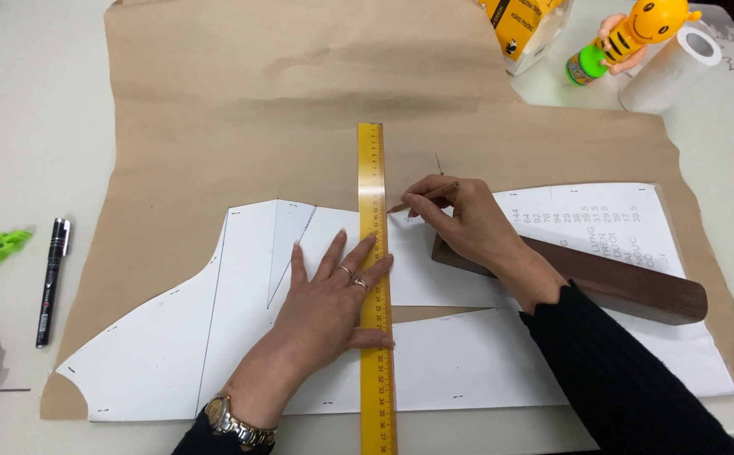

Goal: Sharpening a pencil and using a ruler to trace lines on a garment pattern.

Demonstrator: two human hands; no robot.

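On brown paper (pixel 241 101), our left hand (pixel 333 291) lies spread, pressing the ruler (pixel 374 278); our right hand (pixel 460 219) pinches a pencil (pixel 422 198) at its edge, marking the pattern (pixel 241 253)

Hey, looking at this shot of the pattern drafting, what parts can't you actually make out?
Head view only:
- Pencil: its rear end is hidden inside the right hand.
- Yellow ruler: its middle lies under the left hand, and the bottom edge cuts it off.
- Dark wooden block: its left end is behind the right wrist.
- Yellow box: cut off by the top edge.
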